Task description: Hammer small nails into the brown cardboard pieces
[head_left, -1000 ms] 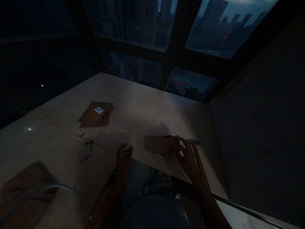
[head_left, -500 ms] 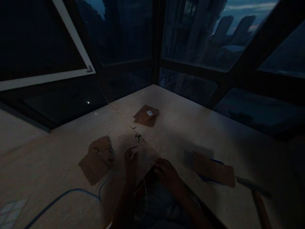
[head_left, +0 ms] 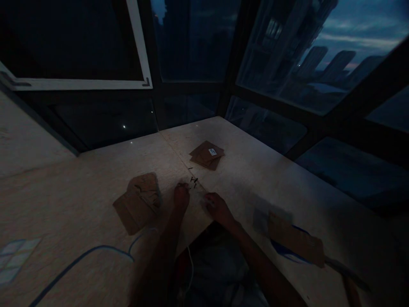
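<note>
In dim light, several small dark screw-like pieces (head_left: 194,181) lie on the pale surface by a seam. My left hand (head_left: 181,198) is just left of them, its fingers drawn together; whatever they hold is too dark to name. To the right and nearer to me, my right hand (head_left: 217,209) is closed, thumb and fingertips together; I cannot make out what is in it. Beyond the small pieces are stacked brown cardboard pieces (head_left: 204,161) with a white label (head_left: 212,152).
Torn cardboard (head_left: 136,209) lies at left, above a blue cable (head_left: 79,258). At right are a cardboard strip (head_left: 295,241) over something blue and a hammer (head_left: 347,275). A white cord (head_left: 192,264) hangs near my lap. Windows (head_left: 194,47) border the surface.
My left hand has moved forward to the small dark pieces; the thin dark piece seen at its fingertips before is no longer distinct. My right hand has moved forward from the edge. The view has shifted.
</note>
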A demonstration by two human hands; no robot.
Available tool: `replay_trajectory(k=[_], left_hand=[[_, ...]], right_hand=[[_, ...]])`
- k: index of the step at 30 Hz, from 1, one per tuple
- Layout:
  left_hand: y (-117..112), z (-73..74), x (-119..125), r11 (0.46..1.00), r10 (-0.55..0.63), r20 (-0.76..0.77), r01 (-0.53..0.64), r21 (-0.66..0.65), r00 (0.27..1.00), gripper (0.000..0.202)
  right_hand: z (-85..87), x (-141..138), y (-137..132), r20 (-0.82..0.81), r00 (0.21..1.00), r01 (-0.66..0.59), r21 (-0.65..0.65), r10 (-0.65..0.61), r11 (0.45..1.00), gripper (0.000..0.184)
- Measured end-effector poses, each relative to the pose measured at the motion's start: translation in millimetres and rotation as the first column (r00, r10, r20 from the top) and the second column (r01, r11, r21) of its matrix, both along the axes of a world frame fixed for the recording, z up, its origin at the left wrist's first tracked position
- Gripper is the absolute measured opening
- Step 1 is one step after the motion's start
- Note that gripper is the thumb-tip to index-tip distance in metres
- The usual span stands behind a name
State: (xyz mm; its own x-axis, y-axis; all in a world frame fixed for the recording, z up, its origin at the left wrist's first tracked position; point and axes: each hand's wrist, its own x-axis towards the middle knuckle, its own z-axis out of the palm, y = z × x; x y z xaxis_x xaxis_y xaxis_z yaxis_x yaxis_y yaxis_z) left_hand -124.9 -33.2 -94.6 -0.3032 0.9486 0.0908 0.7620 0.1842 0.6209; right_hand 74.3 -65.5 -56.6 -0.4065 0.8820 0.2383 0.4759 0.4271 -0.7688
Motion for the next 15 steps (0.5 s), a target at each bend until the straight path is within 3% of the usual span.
replay_trajectory(k=[4,7,11,15], left_hand=[[18,-8.0,-15,0.999,0.016,0.005,-0.017,0.052,1.000,0.031],[34,-14.6,-22,0.993,0.050,-0.005,-0.049,0.107,0.999,0.033],[57,-21.8,-27,0.981,0.073,-0.035,-0.065,0.181,0.997,0.035],[78,-21.9,-25,0.968,0.022,-0.080,-0.002,0.249,0.997,0.041]], right_hand=[[-13.6,-16,32,-0.005,0.999,0.034,-0.022,-0.034,0.999,0.018],[-16.5,-17,28,-0.048,0.997,0.054,-0.042,-0.056,0.998,0.020],[-6.8,9,-8,-0.110,0.987,0.109,-0.070,-0.116,0.992,0.025],[-6.0,55,-73,-0.117,0.968,0.209,-0.114,-0.222,0.971,0.028]])
